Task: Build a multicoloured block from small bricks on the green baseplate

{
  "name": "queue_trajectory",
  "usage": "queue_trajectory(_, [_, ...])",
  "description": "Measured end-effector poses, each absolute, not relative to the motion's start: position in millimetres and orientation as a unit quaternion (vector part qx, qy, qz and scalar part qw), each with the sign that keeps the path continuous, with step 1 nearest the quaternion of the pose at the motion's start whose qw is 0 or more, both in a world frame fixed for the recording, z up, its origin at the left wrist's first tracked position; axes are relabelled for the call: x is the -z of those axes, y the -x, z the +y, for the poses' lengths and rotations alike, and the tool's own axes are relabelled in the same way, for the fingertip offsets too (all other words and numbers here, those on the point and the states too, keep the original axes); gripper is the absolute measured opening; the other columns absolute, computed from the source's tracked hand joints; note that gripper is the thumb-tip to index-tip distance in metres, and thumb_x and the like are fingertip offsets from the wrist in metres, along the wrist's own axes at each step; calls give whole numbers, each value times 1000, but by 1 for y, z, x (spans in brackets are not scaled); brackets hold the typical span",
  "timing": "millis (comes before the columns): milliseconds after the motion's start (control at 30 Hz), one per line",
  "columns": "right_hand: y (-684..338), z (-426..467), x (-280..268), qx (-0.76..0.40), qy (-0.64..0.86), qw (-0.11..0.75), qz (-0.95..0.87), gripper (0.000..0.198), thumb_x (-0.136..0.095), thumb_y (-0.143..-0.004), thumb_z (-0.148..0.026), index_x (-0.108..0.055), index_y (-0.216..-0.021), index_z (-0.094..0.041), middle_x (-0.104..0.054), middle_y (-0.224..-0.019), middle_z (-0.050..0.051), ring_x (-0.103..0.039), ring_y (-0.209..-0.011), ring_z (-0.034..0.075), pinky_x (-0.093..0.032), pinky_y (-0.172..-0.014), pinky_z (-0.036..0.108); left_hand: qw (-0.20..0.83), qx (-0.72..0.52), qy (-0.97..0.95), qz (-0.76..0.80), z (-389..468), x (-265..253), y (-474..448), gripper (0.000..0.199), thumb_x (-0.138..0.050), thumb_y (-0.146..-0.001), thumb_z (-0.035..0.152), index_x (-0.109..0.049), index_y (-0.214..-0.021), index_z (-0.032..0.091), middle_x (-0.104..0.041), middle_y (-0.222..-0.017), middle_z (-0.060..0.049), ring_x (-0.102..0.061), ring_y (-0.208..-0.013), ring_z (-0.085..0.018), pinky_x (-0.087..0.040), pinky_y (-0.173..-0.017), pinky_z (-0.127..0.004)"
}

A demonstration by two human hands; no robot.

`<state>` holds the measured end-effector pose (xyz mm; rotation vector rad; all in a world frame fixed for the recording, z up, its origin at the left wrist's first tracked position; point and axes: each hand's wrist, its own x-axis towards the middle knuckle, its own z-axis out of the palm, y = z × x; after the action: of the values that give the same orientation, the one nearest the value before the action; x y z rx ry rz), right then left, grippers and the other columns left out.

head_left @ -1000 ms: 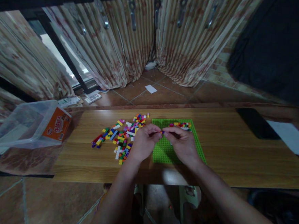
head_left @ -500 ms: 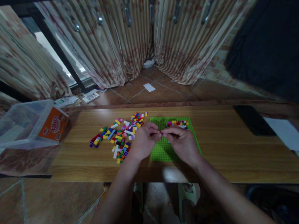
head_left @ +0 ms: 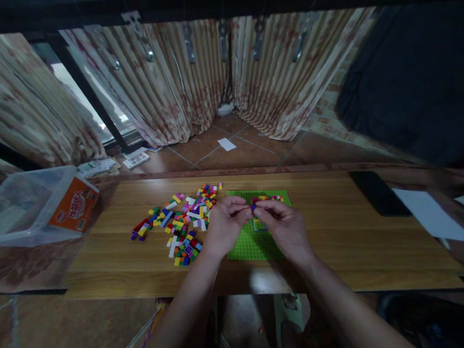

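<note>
The small brick piece (head_left: 252, 208) sits pinched between my left hand (head_left: 224, 228) and right hand (head_left: 283, 227), fingertips closed on it from either side just above the green baseplate (head_left: 248, 245), with loose bricks (head_left: 180, 225) scattered left on the tabletop (head_left: 340, 240).

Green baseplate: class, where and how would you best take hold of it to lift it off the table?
Grip the baseplate by its near-left corner, coming from the near table edge. It lies flat and thin; hands cover its middle and bricks line its far edge.
</note>
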<state>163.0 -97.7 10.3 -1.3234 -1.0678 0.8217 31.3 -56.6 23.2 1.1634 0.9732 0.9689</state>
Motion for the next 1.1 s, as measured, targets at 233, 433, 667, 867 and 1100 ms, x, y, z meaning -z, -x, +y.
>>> queue_trajectory(233, [-182,-95,-16,-312,593,571,-474,18,-68,-76,-36,-74,-84,-21,-73,-82,4,-66,-76,18,-53,-72,33,592,-419,-540,427,-58,-15,-42,21,-66,-76,18,-60,-96,16,-73,-89,-5,-68,-76,-15,-55,-69,-27])
queue_trajectory(433, [-230,-90,-18,-130,656,519,-532,19,-63,-81,-34,-73,-84,-18,-71,-85,6,-65,-80,21,-51,-75,35,464,-368,-649,478,-56,-6,-43,17,-60,-78,13,-64,-95,15,-72,-101,-10,-67,-93,-19,-53,-88,-35])
queue_trajectory(667, [-237,-85,-13,-89,666,448,-589,22,-57,-84,-33,-72,-83,-19,-68,-89,8,-64,-80,21,-51,-74,35,409,-277,-699,517,-60,-10,-45,27,-58,-81,19,-62,-108,15,-72,-107,-10,-69,-83,-19,-54,-81,-34])
queue_trajectory(867, [-237,-84,-12,-76,669,431,-601,22,-55,-85,-31,-73,-84,-18,-68,-88,8,-64,-80,20,-51,-74,34,411,-254,-713,508,-63,-13,-45,27,-57,-83,20,-62,-109,16,-71,-111,-9,-69,-89,-19,-55,-81,-31])
queue_trajectory(1100, [-237,-84,-12,-55,659,424,-619,22,-54,-86,-29,-73,-83,-18,-68,-86,8,-64,-81,21,-51,-76,34,428,-250,-711,498,-63,-14,-45,29,-56,-84,19,-62,-112,14,-71,-112,-10,-69,-87,-19,-55,-83,-32])
